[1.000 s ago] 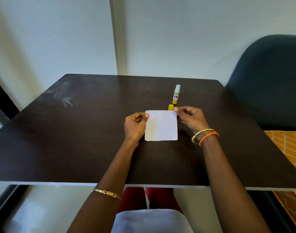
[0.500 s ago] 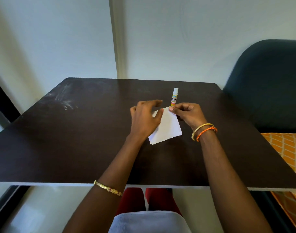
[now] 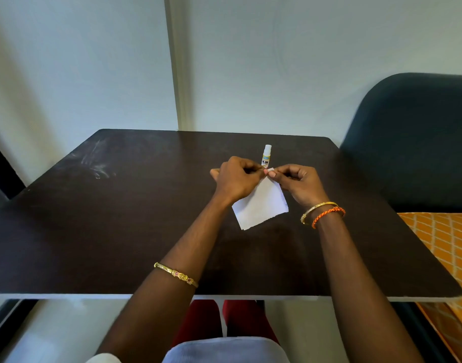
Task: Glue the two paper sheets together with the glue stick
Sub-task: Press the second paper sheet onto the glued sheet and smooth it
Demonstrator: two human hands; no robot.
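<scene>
White paper sheets [image 3: 262, 205] lie stacked and turned at an angle on the dark table [image 3: 119, 218]. My left hand [image 3: 236, 180] and my right hand [image 3: 299, 183] both pinch the far corner of the paper, fingertips meeting there. I cannot tell whether the sheets are separate at that corner. Just behind the hands, a white glue stick [image 3: 266, 155] with a yellow label stands upright on the table, with no cap on it.
A dark padded chair back [image 3: 413, 137] stands at the right of the table, with an orange patterned cushion [image 3: 450, 247] below it. A pale wall runs behind the table. White smudges [image 3: 93, 163] mark the table's far left.
The paper has turned from square to angled. My left hand moved from its left edge to the far corner, where both hands now pinch it. The camera view has tilted up slightly.
</scene>
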